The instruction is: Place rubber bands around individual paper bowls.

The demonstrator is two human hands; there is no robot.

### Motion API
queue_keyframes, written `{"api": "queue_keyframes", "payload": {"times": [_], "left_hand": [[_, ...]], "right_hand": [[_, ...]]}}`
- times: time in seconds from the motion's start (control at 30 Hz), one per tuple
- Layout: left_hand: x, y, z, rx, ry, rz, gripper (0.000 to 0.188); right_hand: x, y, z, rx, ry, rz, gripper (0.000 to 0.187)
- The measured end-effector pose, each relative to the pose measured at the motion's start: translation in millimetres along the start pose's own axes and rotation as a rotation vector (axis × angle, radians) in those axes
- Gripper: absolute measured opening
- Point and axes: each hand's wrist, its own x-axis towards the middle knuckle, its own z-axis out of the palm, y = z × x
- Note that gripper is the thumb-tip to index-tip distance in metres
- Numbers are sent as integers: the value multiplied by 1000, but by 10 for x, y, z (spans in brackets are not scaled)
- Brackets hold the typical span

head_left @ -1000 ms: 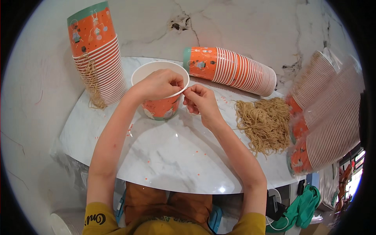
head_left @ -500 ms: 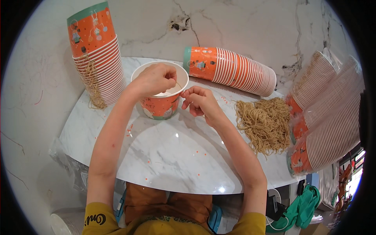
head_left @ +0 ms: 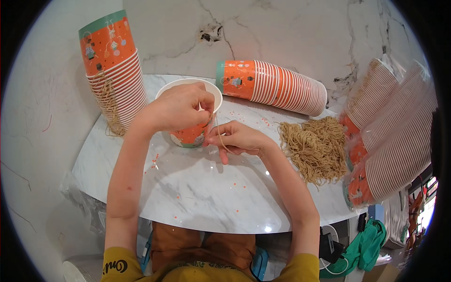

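Tan cord (head_left: 218,129) crosses half-curled right hand (head_left: 238,137) beside orange tub (head_left: 188,135).
Left hand (head_left: 179,108) bunches above; what either pinches, I cannot tell.

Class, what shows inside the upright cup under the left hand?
Part of the cup's white inner wall shows. The left hand covers the rest; the bottom cannot be seen.

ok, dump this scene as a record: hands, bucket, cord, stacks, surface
left hand: over the bucket, fingertips by its right rim; grip partly hidden
right hand: right of the bucket, strand across its fingers
cord pile: tan, right of both hands
inverted stack: left, strands down its side
lying stack: behind right hand
bagged stacks: far right
table: white marbled, orange specks
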Motion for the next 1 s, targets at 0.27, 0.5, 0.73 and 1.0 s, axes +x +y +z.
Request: {"api": "queue_keyframes", "payload": {"times": [0.27, 0.5, 0.73, 1.0], "left_hand": [[10, -22, 71, 189, -42, -17, 17], [27, -51, 97, 129, -73, -4, 17], [7, -70, 52, 103, 21, -167, 15], [81, -236, 179, 347, 197, 20, 16]], "right_hand": [[35, -21, 57, 475, 152, -280, 28], [112, 14, 122, 696, 246, -336, 13], [152, 55, 91, 654, 321, -333, 14], [136, 45, 88, 591, 429, -295, 13]]}}
